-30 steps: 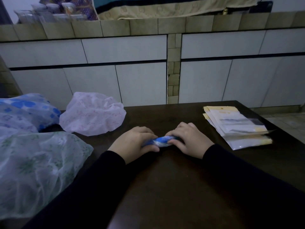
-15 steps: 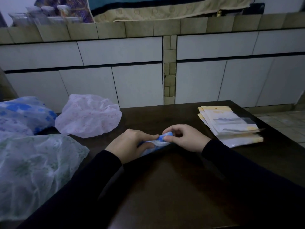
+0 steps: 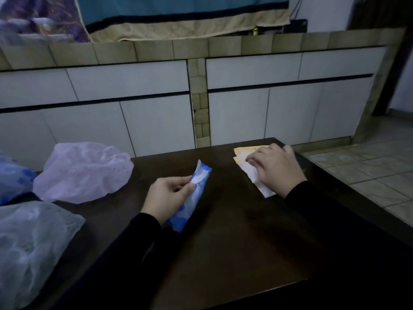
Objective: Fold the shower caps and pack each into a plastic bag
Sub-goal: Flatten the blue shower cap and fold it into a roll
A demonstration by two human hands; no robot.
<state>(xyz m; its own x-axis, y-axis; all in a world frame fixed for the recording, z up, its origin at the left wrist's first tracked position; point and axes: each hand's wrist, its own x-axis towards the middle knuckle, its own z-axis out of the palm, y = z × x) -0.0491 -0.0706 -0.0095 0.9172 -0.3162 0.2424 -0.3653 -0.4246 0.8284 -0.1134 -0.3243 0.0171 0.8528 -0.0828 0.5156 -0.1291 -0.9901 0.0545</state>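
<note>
Head view: no writing was legible on the stack of plastic bags (image 3: 242,158) with yellow headers at the far right of the dark wooden table (image 3: 234,242), which stood before white cabinet panels (image 3: 156,128) edged in beige tile, with tiled floor (image 3: 368,166) to the right. The left hand (image 3: 166,199) gripped the folded blue-and-white shower cap (image 3: 192,198) near the table's middle, fingers and thumb curled round it, while the right hand (image 3: 276,170) rested on the bags with fingers loosely bent; whether it pinched one could not be told. Unfolded pink (image 3: 82,172), blue (image 3: 13,180) and green (image 3: 31,247) caps lay along the left.
</note>
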